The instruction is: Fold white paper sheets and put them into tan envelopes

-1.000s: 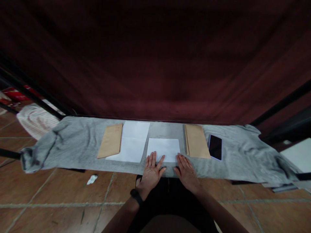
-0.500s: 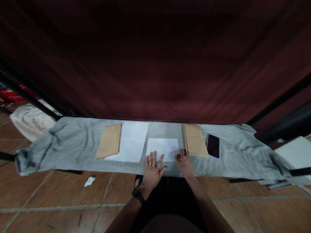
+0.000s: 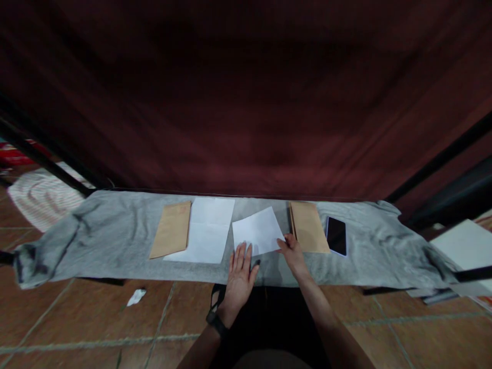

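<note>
A white sheet of paper (image 3: 258,228), about half the size of the sheet on the left, lies turned at an angle on the grey cloth in front of me. My left hand (image 3: 239,271) is flat and open, its fingertips over the paper's near left edge. At the paper's right corner, the thumb and fingers of my right hand (image 3: 291,251) pinch its edge. Just right of that hand is a stack of brown envelopes (image 3: 310,226). To the left, another brown envelope (image 3: 171,230) overlaps a larger white sheet (image 3: 211,228) with a crease across it.
A phone (image 3: 336,236) with a dark screen rests right of the envelopes. The grey cloth (image 3: 115,230) covers a long narrow surface, with a dark red curtain (image 3: 246,128) behind. Black bars (image 3: 442,159) slant at both sides. A crumpled white scrap (image 3: 136,296) lies on the tiled floor.
The small white sheet has turned counterclockwise, its right side now raised away from me. My right hand has closed on its right corner. My left fingers have drawn closer together.
</note>
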### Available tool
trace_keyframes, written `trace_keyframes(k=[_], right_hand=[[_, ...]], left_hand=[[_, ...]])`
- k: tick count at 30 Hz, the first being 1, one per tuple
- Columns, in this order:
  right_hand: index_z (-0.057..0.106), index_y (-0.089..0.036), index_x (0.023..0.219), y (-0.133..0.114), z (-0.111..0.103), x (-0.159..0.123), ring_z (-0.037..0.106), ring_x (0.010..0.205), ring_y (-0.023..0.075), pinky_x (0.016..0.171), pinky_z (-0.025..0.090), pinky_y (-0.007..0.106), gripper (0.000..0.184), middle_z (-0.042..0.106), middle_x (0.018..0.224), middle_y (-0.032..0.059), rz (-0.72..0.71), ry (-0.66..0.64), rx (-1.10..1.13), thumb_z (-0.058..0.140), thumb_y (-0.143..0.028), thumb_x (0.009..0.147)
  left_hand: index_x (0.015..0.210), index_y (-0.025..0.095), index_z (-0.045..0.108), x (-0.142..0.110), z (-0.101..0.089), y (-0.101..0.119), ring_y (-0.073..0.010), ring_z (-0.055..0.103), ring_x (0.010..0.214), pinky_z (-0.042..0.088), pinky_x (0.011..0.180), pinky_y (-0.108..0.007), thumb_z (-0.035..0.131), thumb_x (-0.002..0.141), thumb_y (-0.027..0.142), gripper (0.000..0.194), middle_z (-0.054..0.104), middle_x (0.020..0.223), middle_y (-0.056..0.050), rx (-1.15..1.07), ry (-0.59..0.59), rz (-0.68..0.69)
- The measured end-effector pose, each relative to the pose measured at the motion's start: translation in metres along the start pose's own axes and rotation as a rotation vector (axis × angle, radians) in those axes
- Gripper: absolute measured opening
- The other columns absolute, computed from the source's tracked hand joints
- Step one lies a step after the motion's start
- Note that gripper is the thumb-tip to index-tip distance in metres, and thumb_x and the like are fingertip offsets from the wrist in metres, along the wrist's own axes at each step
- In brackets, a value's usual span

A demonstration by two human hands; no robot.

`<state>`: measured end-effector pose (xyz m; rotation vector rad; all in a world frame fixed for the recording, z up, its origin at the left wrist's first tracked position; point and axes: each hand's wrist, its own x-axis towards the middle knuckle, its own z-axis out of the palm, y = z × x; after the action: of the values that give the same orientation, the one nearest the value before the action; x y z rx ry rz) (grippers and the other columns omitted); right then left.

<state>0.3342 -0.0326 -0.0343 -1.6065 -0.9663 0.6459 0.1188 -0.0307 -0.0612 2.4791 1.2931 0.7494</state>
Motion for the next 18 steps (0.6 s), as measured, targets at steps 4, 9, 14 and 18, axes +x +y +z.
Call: trace_keyframes(k=[4, 9, 14, 18], right_hand=[[0.057, -0.023, 0.096, -0.046, -0.01, 0.018, 0.066, 0.077, 0.0194, 0.07, 0.056, 0.032, 0.027, 0.068, 0.085, 0.002, -0.151, 0.121, -0.02, 0.053, -0.049, 0.091], [0.058, -0.024, 0.104, -0.074, -0.014, 0.005, 0.068, 0.106, 0.0221, 0.093, 0.055, 0.039, 0.016, 0.072, 0.11, 0.0072, -0.443, -0.021, -0.169, 0.048, -0.036, 0.099], [0.063, -0.028, 0.107, -0.034, -0.014, -0.034, 0.068, 0.111, 0.0201, 0.105, 0.05, 0.04, 0.025, 0.074, 0.107, 0.0029, -0.555, -0.293, -0.421, 0.046, -0.014, 0.096], [0.061, -0.026, 0.123, -0.002, -0.024, -0.06, 0.067, 0.111, 0.0218, 0.103, 0.054, 0.042, 0.038, 0.073, 0.111, 0.004, -0.54, -0.404, -0.553, 0.048, -0.008, 0.092]], left_hand=[[0.16, 0.027, 0.016, 0.003, -0.009, 0.0, -0.0255, 0.018, 0.154, 0.025, 0.123, -0.051, 0.043, 0.102, 0.038, 0.065, 0.017, 0.168, -0.009, -0.233, 0.107, -0.16], [0.158, 0.029, 0.025, -0.004, -0.019, -0.01, -0.0245, 0.023, 0.153, 0.022, 0.125, -0.049, 0.042, 0.102, 0.034, 0.059, 0.024, 0.167, -0.007, -0.385, 0.174, -0.212], [0.154, 0.03, 0.036, -0.018, -0.033, -0.027, -0.0231, 0.03, 0.15, 0.026, 0.124, -0.047, 0.041, 0.103, 0.033, 0.051, 0.035, 0.163, -0.005, -0.445, 0.282, -0.295], [0.149, 0.029, 0.045, -0.009, -0.043, -0.035, -0.0218, 0.038, 0.146, 0.029, 0.123, -0.047, 0.04, 0.104, 0.034, 0.046, 0.045, 0.157, -0.006, -0.443, 0.253, -0.251]])
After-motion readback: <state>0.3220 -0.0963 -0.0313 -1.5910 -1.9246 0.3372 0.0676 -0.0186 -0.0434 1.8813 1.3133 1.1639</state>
